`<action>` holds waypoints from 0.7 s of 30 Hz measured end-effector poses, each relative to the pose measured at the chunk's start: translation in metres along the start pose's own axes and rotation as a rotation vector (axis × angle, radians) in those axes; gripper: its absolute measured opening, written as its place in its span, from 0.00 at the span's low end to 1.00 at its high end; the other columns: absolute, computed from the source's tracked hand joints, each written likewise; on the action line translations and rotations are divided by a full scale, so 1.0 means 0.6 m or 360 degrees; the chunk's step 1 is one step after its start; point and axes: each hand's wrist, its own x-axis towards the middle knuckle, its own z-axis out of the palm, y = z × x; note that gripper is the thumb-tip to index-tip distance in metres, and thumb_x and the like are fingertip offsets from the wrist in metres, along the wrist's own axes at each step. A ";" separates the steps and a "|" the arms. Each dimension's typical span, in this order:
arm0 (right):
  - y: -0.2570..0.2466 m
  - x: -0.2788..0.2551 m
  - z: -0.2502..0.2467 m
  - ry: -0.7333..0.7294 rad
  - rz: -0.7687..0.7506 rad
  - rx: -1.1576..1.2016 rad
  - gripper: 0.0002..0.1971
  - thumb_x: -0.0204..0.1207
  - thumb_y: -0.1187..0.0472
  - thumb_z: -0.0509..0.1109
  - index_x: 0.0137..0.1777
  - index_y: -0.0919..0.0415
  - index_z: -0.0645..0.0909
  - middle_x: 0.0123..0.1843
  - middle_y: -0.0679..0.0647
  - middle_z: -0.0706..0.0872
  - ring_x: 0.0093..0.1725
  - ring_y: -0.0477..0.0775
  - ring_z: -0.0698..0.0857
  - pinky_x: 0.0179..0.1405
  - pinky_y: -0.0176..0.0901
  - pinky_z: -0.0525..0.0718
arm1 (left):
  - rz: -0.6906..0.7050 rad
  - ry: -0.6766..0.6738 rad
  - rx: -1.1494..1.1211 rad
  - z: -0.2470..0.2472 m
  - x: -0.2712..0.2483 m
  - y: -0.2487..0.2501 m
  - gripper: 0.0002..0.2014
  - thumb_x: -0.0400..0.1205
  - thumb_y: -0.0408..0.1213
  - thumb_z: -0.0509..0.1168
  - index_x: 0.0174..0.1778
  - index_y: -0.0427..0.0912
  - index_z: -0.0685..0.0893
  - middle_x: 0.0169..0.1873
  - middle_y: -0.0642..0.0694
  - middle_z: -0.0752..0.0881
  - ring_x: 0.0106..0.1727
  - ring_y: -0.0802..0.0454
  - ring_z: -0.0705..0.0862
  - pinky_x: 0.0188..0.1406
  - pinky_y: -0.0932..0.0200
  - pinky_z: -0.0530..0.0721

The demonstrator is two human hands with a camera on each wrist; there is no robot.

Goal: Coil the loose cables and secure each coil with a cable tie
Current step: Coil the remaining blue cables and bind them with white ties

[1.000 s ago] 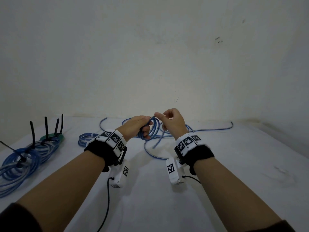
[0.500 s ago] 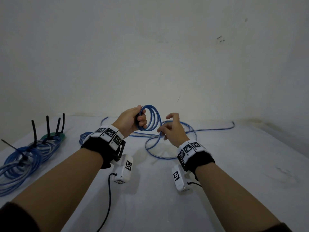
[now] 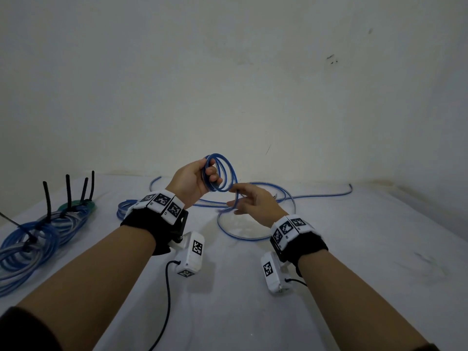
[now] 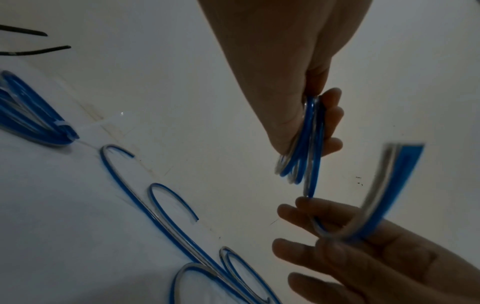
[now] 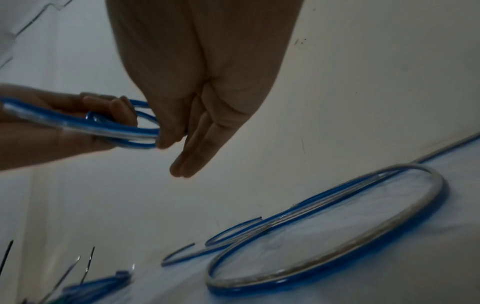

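Blue cable is partly wound: from the head view, the left hand holds a few small loops upright above the middle of the desk, fingers curled through them. The right hand sits just beside and below, its fingers loosely extended with the running strand passing across them; they guide it without a firm grasp. Most of this cable lies uncoiled behind the hands, one wide loop and a long tail running toward the desk's right far edge. At the left edge, tied bundles lie with black cable ties standing up from them, so several coils look finished. By my judgement this coil is early, with winding and tying left.

From the left wrist, the left fingers clamp four or so turns, blue with a pale stripe, smooth and springy-looking. The strand below bends over the right palm, blurred.

From the right wrist, the right fingers hang straight and together beside the held loops, and the slack loop rests flat on the desk.
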 end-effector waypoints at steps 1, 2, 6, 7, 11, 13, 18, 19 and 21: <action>-0.001 0.000 0.000 0.0060 -0.0019 -0.0024 0.17 0.75 0.77 0.64 0.63 0.65 0.79 0.59 0.56 0.84 0.49 0.47 0.88 0.48 0.42 0.89 | 0.0008 0.0000 0.0002 0.002 0.000 -0.001 0.16 0.88 0.36 0.46 0.40 0.39 0.76 0.21 0.52 0.73 0.23 0.55 0.73 0.39 0.59 0.79; -0.001 0.000 0.001 0.0113 -0.0031 -0.0029 0.14 0.75 0.75 0.67 0.60 0.66 0.80 0.54 0.59 0.86 0.45 0.47 0.88 0.47 0.41 0.89 | 0.0015 -0.0001 0.0005 0.004 0.001 -0.002 0.16 0.88 0.36 0.46 0.40 0.39 0.76 0.21 0.52 0.73 0.23 0.56 0.73 0.38 0.59 0.80; -0.005 0.001 0.006 0.0265 -0.0142 -0.0188 0.07 0.74 0.68 0.71 0.51 0.67 0.85 0.44 0.62 0.85 0.34 0.48 0.86 0.40 0.37 0.88 | 0.0037 -0.0020 0.0025 0.012 0.002 -0.012 0.17 0.89 0.38 0.46 0.40 0.39 0.76 0.21 0.51 0.75 0.24 0.55 0.75 0.38 0.59 0.81; -0.004 0.002 0.007 0.0291 -0.0176 -0.0278 0.07 0.74 0.66 0.73 0.49 0.66 0.86 0.45 0.62 0.84 0.34 0.51 0.86 0.39 0.40 0.88 | 0.0035 -0.0021 0.0031 0.014 0.001 -0.014 0.18 0.89 0.39 0.45 0.41 0.38 0.76 0.21 0.51 0.75 0.24 0.55 0.76 0.39 0.59 0.81; -0.001 0.007 0.007 0.0280 -0.0215 -0.0460 0.07 0.73 0.60 0.73 0.46 0.63 0.88 0.45 0.60 0.82 0.36 0.60 0.86 0.42 0.54 0.88 | -0.0006 -0.0051 0.0035 0.024 0.002 -0.019 0.19 0.89 0.45 0.45 0.42 0.39 0.76 0.22 0.51 0.76 0.25 0.56 0.75 0.42 0.59 0.78; -0.001 0.008 0.007 0.0272 -0.0191 -0.0449 0.07 0.74 0.59 0.73 0.45 0.62 0.88 0.43 0.59 0.83 0.35 0.60 0.86 0.43 0.55 0.87 | 0.0010 -0.0117 0.0083 0.027 0.001 -0.019 0.13 0.87 0.42 0.51 0.43 0.39 0.75 0.23 0.52 0.75 0.26 0.57 0.75 0.40 0.60 0.78; -0.005 0.000 0.008 0.0234 -0.0046 -0.0232 0.08 0.73 0.61 0.74 0.48 0.66 0.86 0.43 0.62 0.85 0.36 0.56 0.86 0.41 0.45 0.89 | 0.0137 -0.0176 0.0419 0.027 0.001 -0.025 0.08 0.88 0.31 0.49 0.48 0.39 0.73 0.32 0.48 0.72 0.31 0.58 0.74 0.38 0.64 0.79; -0.007 -0.003 0.008 0.0226 0.0004 -0.0122 0.08 0.74 0.62 0.73 0.49 0.67 0.85 0.42 0.62 0.86 0.36 0.55 0.87 0.42 0.42 0.88 | 0.0147 -0.0169 0.0477 0.027 0.001 -0.025 0.09 0.88 0.32 0.49 0.48 0.40 0.73 0.33 0.48 0.72 0.32 0.57 0.74 0.37 0.65 0.80; -0.010 -0.006 0.005 0.0212 0.0088 0.0140 0.09 0.78 0.64 0.69 0.52 0.69 0.83 0.40 0.62 0.86 0.37 0.54 0.88 0.43 0.41 0.89 | 0.0170 -0.0149 0.0567 0.024 0.001 -0.024 0.09 0.88 0.32 0.49 0.47 0.40 0.73 0.33 0.48 0.72 0.34 0.56 0.73 0.36 0.66 0.78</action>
